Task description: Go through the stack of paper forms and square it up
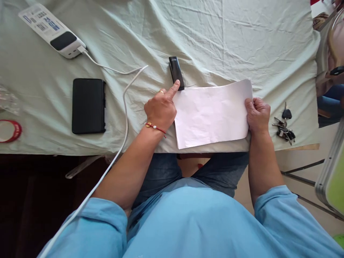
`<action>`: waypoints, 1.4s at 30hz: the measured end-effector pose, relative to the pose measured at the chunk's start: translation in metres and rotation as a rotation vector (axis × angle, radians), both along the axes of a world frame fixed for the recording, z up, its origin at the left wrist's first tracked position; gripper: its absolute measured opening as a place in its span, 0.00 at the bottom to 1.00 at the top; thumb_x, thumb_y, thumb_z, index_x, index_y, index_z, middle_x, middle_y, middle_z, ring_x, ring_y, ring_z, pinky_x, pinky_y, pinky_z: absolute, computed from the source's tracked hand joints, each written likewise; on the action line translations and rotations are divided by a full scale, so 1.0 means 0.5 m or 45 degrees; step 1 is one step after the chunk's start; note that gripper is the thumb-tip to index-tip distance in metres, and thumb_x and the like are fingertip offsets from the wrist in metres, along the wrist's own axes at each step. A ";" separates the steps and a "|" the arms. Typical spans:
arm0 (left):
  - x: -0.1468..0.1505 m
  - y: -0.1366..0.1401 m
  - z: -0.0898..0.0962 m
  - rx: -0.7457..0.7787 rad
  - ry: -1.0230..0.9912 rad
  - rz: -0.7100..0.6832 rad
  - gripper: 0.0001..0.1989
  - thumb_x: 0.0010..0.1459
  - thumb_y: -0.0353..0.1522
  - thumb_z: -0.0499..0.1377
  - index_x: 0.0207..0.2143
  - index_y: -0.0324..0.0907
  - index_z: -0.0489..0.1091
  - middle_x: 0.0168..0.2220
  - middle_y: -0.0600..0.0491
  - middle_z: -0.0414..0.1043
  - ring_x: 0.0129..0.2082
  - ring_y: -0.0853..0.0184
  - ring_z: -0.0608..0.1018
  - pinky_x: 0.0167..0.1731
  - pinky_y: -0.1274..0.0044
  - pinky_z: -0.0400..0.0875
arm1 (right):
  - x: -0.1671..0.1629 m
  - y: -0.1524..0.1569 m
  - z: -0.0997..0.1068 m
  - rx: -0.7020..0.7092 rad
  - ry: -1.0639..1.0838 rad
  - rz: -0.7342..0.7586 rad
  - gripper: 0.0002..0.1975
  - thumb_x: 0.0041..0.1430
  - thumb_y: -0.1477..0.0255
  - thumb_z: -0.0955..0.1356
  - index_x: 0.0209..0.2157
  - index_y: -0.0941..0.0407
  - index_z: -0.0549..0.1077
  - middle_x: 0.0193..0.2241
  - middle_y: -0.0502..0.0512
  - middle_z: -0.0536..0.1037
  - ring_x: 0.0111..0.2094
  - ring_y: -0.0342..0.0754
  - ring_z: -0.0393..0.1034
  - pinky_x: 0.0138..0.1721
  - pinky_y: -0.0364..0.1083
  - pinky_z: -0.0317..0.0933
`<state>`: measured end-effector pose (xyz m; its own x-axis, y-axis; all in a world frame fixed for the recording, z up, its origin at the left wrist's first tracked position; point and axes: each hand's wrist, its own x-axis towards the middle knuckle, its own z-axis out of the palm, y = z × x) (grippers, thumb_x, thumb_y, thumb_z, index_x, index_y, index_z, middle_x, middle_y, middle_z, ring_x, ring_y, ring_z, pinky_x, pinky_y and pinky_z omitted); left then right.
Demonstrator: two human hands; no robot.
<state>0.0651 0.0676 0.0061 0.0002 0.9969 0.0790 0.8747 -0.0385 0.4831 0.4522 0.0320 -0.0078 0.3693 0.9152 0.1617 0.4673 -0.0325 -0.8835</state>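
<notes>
A black stapler point(175, 68) lies on the cloth, its near end at the upper left corner of a small stack of white paper sheets point(212, 113). My left hand point(162, 106) is at the left edge of the sheets, its index finger stretched onto the stapler's near end and the other fingers curled under. Its thumb is hidden. My right hand point(258, 113) is closed on the right edge of the sheets, thumb on top, lifting that side slightly into a curve.
A white power bank point(53, 32) with a plugged-in white cable point(125, 104) is at the upper left. Below it lies a black tablet-like case point(88, 106). A red tape roll point(16, 130) sits far left; keys point(285, 125) lie right. A green-topped folding table point(334, 179) stands at right.
</notes>
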 end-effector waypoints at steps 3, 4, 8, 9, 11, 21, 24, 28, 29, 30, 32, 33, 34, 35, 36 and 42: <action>-0.010 0.007 -0.020 0.040 -0.055 -0.045 0.41 0.70 0.22 0.60 0.77 0.65 0.77 0.38 0.49 0.80 0.36 0.54 0.80 0.47 0.61 0.79 | -0.006 0.000 0.003 0.003 0.034 -0.002 0.37 0.54 0.28 0.79 0.30 0.50 0.79 0.25 0.50 0.72 0.27 0.45 0.58 0.26 0.49 0.55; -0.014 0.006 -0.027 0.062 -0.069 -0.070 0.40 0.70 0.23 0.61 0.78 0.64 0.76 0.37 0.50 0.80 0.36 0.54 0.80 0.47 0.62 0.79 | -0.008 -0.002 0.006 0.006 0.051 -0.008 0.37 0.53 0.28 0.80 0.30 0.50 0.79 0.25 0.49 0.72 0.27 0.45 0.58 0.26 0.49 0.54; -0.031 -0.028 -0.046 0.205 -0.202 -0.132 0.40 0.70 0.30 0.65 0.82 0.59 0.71 0.52 0.46 0.83 0.41 0.54 0.82 0.51 0.63 0.82 | -0.015 -0.032 0.026 0.012 0.084 -0.002 0.34 0.55 0.32 0.81 0.31 0.50 0.81 0.25 0.48 0.71 0.27 0.44 0.57 0.27 0.48 0.53; -0.036 -0.042 -0.048 0.232 -0.250 -0.131 0.40 0.70 0.31 0.67 0.82 0.57 0.69 0.57 0.45 0.82 0.44 0.54 0.82 0.54 0.63 0.83 | -0.018 -0.044 0.032 0.009 0.088 0.008 0.33 0.56 0.34 0.82 0.32 0.50 0.81 0.25 0.48 0.71 0.26 0.44 0.57 0.27 0.48 0.53; -0.050 -0.069 -0.050 0.257 -0.339 -0.127 0.43 0.69 0.33 0.69 0.83 0.52 0.66 0.63 0.42 0.80 0.49 0.53 0.83 0.61 0.61 0.82 | -0.024 -0.070 0.046 0.001 0.113 0.028 0.31 0.58 0.36 0.82 0.33 0.50 0.82 0.25 0.48 0.71 0.26 0.44 0.57 0.26 0.48 0.52; -0.119 -0.117 -0.009 0.052 -0.473 -0.285 0.24 0.71 0.43 0.63 0.60 0.37 0.84 0.43 0.47 0.85 0.36 0.60 0.80 0.46 0.67 0.79 | -0.076 -0.125 0.054 0.109 0.261 -0.065 0.34 0.54 0.34 0.83 0.28 0.49 0.75 0.23 0.47 0.67 0.25 0.43 0.52 0.26 0.47 0.52; -0.120 -0.119 -0.012 0.035 -0.582 -0.240 0.19 0.68 0.42 0.63 0.50 0.39 0.84 0.37 0.50 0.83 0.32 0.63 0.79 0.39 0.70 0.73 | -0.074 -0.126 0.038 0.088 0.163 -0.074 0.37 0.57 0.32 0.81 0.27 0.50 0.72 0.23 0.46 0.64 0.26 0.43 0.51 0.28 0.47 0.50; -0.111 -0.120 -0.025 0.089 -0.627 -0.173 0.13 0.69 0.42 0.62 0.41 0.42 0.80 0.33 0.52 0.81 0.31 0.64 0.78 0.36 0.71 0.70 | -0.056 -0.129 0.016 0.040 -0.112 -0.004 0.38 0.64 0.31 0.76 0.26 0.52 0.69 0.23 0.45 0.61 0.28 0.43 0.51 0.32 0.48 0.50; -0.109 -0.121 -0.027 0.115 -0.625 -0.156 0.13 0.69 0.41 0.61 0.41 0.43 0.80 0.33 0.52 0.81 0.31 0.64 0.78 0.36 0.71 0.70 | -0.053 -0.128 0.012 0.046 -0.132 -0.004 0.37 0.65 0.32 0.75 0.27 0.52 0.71 0.23 0.45 0.63 0.29 0.43 0.53 0.33 0.49 0.51; -0.108 -0.121 -0.029 0.142 -0.623 -0.138 0.13 0.69 0.41 0.61 0.41 0.43 0.80 0.33 0.52 0.82 0.31 0.64 0.78 0.36 0.72 0.70 | -0.052 -0.128 0.008 0.053 -0.131 -0.009 0.36 0.66 0.33 0.75 0.28 0.52 0.73 0.24 0.46 0.65 0.29 0.43 0.55 0.33 0.49 0.52; -0.107 -0.120 -0.033 0.182 -0.622 -0.107 0.12 0.69 0.41 0.61 0.42 0.43 0.79 0.34 0.52 0.83 0.31 0.64 0.78 0.36 0.72 0.71 | -0.053 -0.126 0.004 0.067 -0.098 -0.023 0.34 0.67 0.34 0.75 0.31 0.52 0.76 0.26 0.47 0.68 0.30 0.44 0.58 0.35 0.48 0.55; -0.108 -0.119 -0.035 0.194 -0.619 -0.098 0.12 0.69 0.41 0.60 0.42 0.43 0.79 0.34 0.52 0.83 0.31 0.64 0.78 0.37 0.72 0.71 | -0.055 -0.125 0.002 0.069 -0.081 -0.026 0.33 0.67 0.34 0.75 0.32 0.52 0.78 0.26 0.47 0.69 0.31 0.44 0.59 0.35 0.48 0.57; -0.109 -0.118 -0.037 0.202 -0.612 -0.094 0.12 0.69 0.41 0.60 0.41 0.43 0.78 0.34 0.52 0.83 0.30 0.64 0.78 0.37 0.72 0.72 | -0.056 -0.125 0.001 0.068 -0.065 -0.022 0.33 0.67 0.35 0.76 0.33 0.52 0.78 0.27 0.47 0.70 0.31 0.45 0.60 0.35 0.48 0.58; -0.111 -0.117 -0.039 0.206 -0.602 -0.094 0.12 0.68 0.41 0.60 0.41 0.43 0.77 0.33 0.52 0.82 0.31 0.64 0.78 0.37 0.72 0.72 | -0.058 -0.124 0.001 0.064 -0.050 -0.016 0.32 0.66 0.35 0.76 0.33 0.52 0.79 0.27 0.47 0.71 0.31 0.45 0.61 0.35 0.48 0.59; -0.113 -0.116 -0.041 0.207 -0.590 -0.096 0.12 0.69 0.41 0.60 0.41 0.44 0.77 0.33 0.52 0.82 0.31 0.63 0.78 0.37 0.72 0.72 | -0.059 -0.123 0.000 0.062 -0.032 -0.010 0.32 0.65 0.36 0.77 0.34 0.52 0.80 0.27 0.48 0.72 0.31 0.45 0.62 0.35 0.48 0.59; -0.121 -0.111 -0.053 0.225 -0.566 -0.050 0.10 0.72 0.41 0.59 0.43 0.45 0.74 0.35 0.51 0.80 0.34 0.62 0.80 0.41 0.70 0.72 | -0.059 -0.121 0.001 0.078 0.158 -0.030 0.29 0.59 0.39 0.81 0.34 0.52 0.82 0.29 0.48 0.77 0.31 0.44 0.64 0.34 0.46 0.60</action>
